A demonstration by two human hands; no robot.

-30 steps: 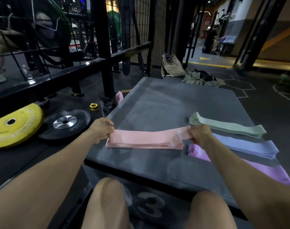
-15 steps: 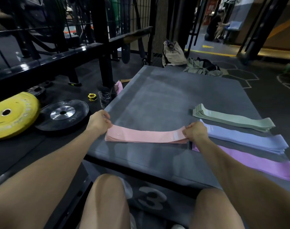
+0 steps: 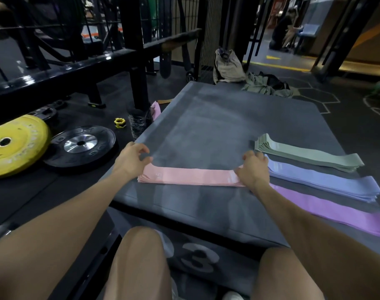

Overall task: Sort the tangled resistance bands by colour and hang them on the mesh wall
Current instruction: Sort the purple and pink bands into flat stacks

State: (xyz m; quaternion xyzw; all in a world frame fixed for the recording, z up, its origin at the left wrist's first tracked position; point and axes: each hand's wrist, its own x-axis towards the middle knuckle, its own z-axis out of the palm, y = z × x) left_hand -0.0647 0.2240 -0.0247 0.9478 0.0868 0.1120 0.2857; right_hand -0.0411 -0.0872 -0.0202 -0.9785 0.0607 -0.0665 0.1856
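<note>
Head view, looking down over two bare knees at a dark grey padded bench (image 3: pixel 217 131) with a large pale "3" (image 3: pixel 198 257) printed on its near face.

Flat on the bench near its front edge: a stack of pale pink flat resistance bands (image 3: pixel 191 176), lying crosswise, faint white print near its left end too blurred to read. Left hand (image 3: pixel 131 161) at the stack's left end, fingers loosely curled, fingertips just above or on the pink edge; actual pinch not discernible. Right hand (image 3: pixel 253 169) on the stack's right end, fingers bent down over it, thumb side resting on the pink; grip or mere press not discernible.

Right of the pink stack, three more sorted stacks, side by side and angled away to the right: sage green flat bands (image 3: pixel 310 155) farthest, lavender-blue flat bands (image 3: pixel 327 182) in the middle, purple flat bands (image 3: pixel 327 211) nearest, the last partly under the right forearm.

On the black floor to the left: a yellow rubber weight plate (image 3: pixel 14 146), lettering unreadable; a black weight plate with a silver hub (image 3: pixel 81 146), raised letters unclear; a small yellow barbell collar (image 3: pixel 119 123). Behind, a black steel rack (image 3: pixel 76 68) and a black wire mesh wall (image 3: pixel 210 37). Beyond the bench's far edge, a beige bag (image 3: pixel 228 66).
</note>
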